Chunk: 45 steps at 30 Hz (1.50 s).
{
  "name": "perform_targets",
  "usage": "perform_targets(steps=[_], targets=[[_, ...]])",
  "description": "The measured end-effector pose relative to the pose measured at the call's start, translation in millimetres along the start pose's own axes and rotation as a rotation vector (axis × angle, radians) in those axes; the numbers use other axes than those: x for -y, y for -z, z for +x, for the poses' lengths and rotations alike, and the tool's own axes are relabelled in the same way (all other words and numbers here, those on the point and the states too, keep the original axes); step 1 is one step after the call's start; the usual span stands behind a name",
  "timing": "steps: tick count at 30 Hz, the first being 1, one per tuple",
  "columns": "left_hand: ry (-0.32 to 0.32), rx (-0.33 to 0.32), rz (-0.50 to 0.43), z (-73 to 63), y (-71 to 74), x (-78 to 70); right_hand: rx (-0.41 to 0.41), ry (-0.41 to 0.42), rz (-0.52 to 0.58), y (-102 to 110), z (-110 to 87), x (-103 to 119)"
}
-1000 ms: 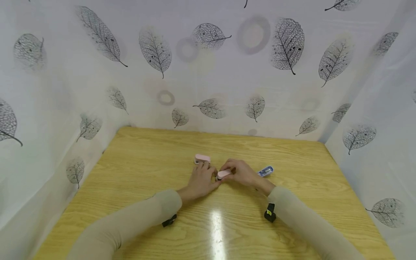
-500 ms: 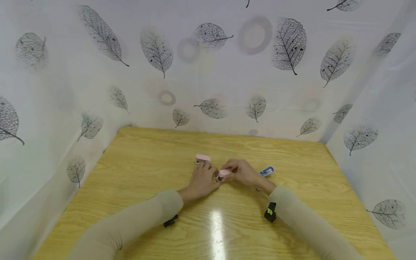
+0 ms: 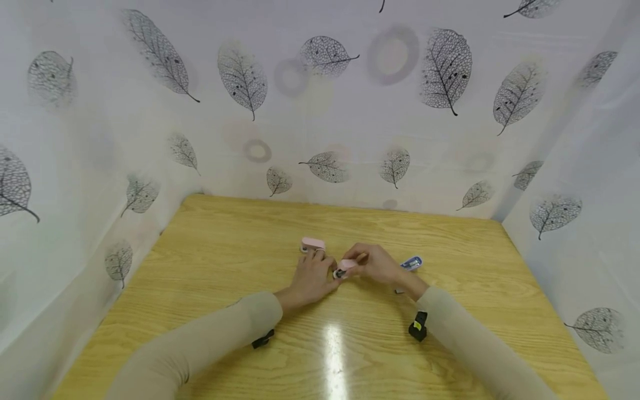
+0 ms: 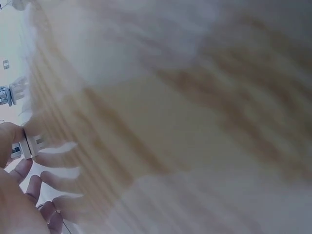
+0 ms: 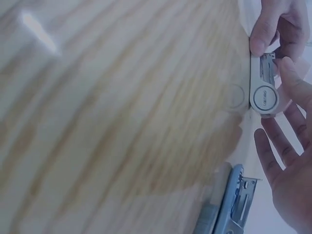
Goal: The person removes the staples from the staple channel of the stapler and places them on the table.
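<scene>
Right hand point(image 3: 376, 263) angled inward over the yellow wood-grain tabletop point(image 3: 235, 239), small pink-and-white plastic stapler point(image 3: 346, 265) pinched in it, far end gripped by the left hand point(image 3: 310, 279), its back turned up, stapler held between the two.

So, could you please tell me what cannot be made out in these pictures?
Held pink stapler: lettering on its round hinge, too small to read (right wrist view).
Far pink stapler: near side, partly covered by the left hand (head view).
Blue stapler: near end behind the person's right wrist (head view); cut by bottom edge (right wrist view).
</scene>
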<state>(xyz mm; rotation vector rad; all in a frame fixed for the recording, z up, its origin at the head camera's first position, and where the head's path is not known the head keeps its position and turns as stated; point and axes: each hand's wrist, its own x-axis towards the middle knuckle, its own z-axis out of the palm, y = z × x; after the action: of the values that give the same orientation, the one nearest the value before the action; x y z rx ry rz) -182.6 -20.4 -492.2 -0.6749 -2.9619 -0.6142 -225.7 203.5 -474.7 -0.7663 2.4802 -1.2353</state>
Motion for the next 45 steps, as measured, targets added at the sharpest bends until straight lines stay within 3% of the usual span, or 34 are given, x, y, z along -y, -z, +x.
perform_targets(steps=[7, 14, 22, 38, 45], targets=[[-0.003, -0.003, 0.016, 0.8, -3.0, 1.5, -0.028, -0.037, 0.025, 9.1, -2.9, 4.7], [-0.002, -0.012, 0.034, 1.3, -3.0, 0.8, -0.050, 0.007, -0.054, 16.3, -4.6, 4.0], [0.003, -0.012, 0.039, -0.3, -1.2, -0.9, -0.069, 0.015, -0.039, 22.7, -6.0, 2.5], [0.016, -0.014, 0.036, -0.5, -2.0, -1.2, -0.131, 0.003, -0.154, 36.6, -14.5, -6.4], [0.007, -0.016, 0.060, -0.1, -3.3, -0.9, -0.114, -0.008, -0.204, 42.6, -15.3, -12.0]])
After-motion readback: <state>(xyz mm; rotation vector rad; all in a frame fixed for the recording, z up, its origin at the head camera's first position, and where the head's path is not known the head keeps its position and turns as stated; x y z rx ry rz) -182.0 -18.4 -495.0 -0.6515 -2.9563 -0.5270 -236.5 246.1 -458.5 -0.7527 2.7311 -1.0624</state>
